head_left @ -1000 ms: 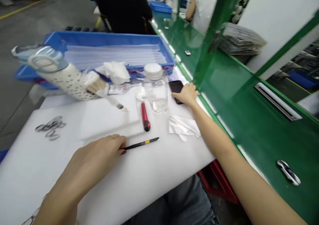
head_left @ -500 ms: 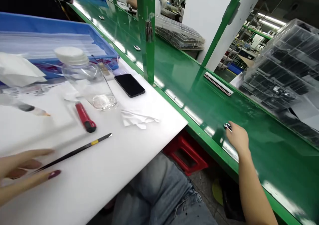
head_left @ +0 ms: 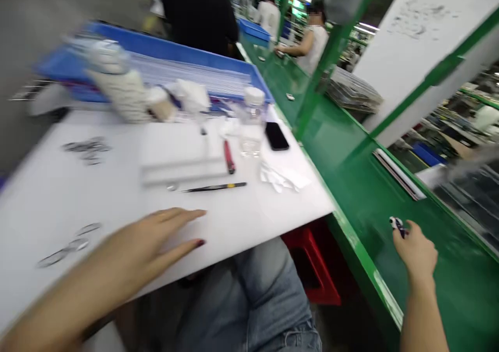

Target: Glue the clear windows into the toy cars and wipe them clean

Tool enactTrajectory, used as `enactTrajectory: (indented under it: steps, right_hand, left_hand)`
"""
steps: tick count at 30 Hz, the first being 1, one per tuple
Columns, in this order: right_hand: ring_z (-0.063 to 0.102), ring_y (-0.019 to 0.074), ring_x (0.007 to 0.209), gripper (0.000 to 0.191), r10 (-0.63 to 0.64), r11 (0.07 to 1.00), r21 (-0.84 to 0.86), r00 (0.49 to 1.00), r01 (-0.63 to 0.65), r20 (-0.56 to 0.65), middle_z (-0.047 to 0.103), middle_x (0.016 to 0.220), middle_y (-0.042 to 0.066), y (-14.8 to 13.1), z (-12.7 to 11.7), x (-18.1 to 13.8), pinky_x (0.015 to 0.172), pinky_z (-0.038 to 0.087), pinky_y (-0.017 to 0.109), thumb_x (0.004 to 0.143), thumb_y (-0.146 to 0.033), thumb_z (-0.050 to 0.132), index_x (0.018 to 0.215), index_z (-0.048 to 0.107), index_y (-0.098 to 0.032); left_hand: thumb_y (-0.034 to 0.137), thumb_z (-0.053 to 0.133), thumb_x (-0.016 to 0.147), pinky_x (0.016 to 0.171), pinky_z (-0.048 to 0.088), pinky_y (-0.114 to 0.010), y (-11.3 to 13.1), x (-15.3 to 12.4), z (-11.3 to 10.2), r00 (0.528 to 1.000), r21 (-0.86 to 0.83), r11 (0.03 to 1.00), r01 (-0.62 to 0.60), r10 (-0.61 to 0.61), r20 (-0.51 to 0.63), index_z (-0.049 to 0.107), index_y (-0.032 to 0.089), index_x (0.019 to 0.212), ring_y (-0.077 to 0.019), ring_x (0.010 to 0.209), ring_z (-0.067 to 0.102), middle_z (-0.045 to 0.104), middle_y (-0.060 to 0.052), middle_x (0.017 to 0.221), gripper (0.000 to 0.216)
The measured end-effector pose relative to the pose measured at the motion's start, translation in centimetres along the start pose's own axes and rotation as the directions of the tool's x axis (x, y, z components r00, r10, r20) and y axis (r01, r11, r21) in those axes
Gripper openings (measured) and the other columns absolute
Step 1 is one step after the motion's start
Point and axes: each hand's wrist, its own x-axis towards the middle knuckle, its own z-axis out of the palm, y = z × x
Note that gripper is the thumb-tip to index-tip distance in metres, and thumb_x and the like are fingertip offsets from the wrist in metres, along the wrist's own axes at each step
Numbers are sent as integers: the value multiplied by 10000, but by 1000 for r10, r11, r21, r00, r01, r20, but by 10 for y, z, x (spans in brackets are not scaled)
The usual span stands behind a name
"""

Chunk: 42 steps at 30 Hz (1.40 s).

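Observation:
My left hand is open over the white tabletop, thumb and fingers apart, holding nothing. Just beyond its fingertips lie black tweezers with a yellow band, and beside their tip is a small round piece. Above the green conveyor belt, my right hand has its fingers closed on a small black-and-white object, whose kind I cannot make out. Thin ring-shaped pieces rest to the left of my left hand, blurred by motion.
Behind the tweezers are a red utility knife, a clear jar, a phone and crumpled tissue. A blue tray lines the table's back. On the belt lies a long white strip. Other people sit farther along the belt.
The view has swung left, showing more of the table. My left hand now reaches farther in over the tabletop. The small object in my right hand shows more clearly.

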Motion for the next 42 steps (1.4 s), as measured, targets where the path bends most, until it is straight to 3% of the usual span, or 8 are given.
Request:
enactTrajectory:
  steps: [3,8,10,12,17,30,36,42]
  right_hand:
    - [663,394,1020,591,-439,827,261,863,497,-251,698,1136,174,-83,-8,-18,892,509,555,854,-373,551,1399,515,-147]
    - [654,244,1034,353,-959,-263,521,-160,812,-236,695,1151,114,-239,-25,-127,891,533,391,919,-210,506,1249,631,-215]
    - [663,221,999,306,-908,-406,590,-378,697,-178,717,1093,82,-283,-28,-157,884,531,363,908,-164,512,1162,673,-221]
    - [671,212,960,240,-934,-355,631,-284,689,-215,727,1047,72,-320,-28,-165,885,523,354,898,-190,539,1082,692,-208]
    - [657,251,933,175,-916,137,638,343,758,-210,698,1065,137,-411,-25,-153,791,484,349,889,-306,575,971,642,-167]
    - [611,209,1013,280,-979,-29,913,174,407,-108,681,1077,85,-407,-44,-138,860,456,334,881,-386,500,998,654,-183]
    - [461,144,700,76,-915,-178,981,381,-83,-133,515,788,15,-316,-45,-149,619,372,283,716,-243,611,778,613,-199]
    - [426,157,692,152,-833,-65,998,551,-18,-45,501,751,20,-281,6,-155,642,352,311,800,-327,633,731,608,-193]
  left_hand:
    - [545,543,896,889,512,-457,13,-4,15,1000,96,995,-9,10,-4,671,243,1183,-306,1037,616,670,-76,1130,436]
    - [383,634,901,942,484,-462,21,-15,33,989,91,990,107,-96,-113,481,191,1402,-300,1133,553,612,-98,1230,558]
    - [330,646,903,975,467,-457,27,-23,34,983,70,989,130,-119,-137,445,178,1422,-288,1163,539,593,-103,1286,576]
    - [252,624,915,975,462,-456,36,-28,36,977,75,984,162,-149,-151,487,165,1379,-280,1146,544,600,-104,1277,492]
    - [227,626,909,894,480,-476,59,-25,54,929,91,947,308,-279,-243,569,226,1303,-285,1029,560,642,-73,1110,398]
    - [306,838,712,1014,436,-509,51,9,50,995,-137,989,53,-64,-73,643,254,1199,-304,1245,516,573,-76,1360,527]
    - [259,889,611,956,483,-470,69,2,58,969,-266,953,143,-190,-160,673,222,1123,-301,1108,569,649,-74,1207,556]
    - [205,885,581,855,519,-411,88,1,69,926,-467,867,176,-307,-221,701,206,958,-264,945,613,707,-41,970,420]
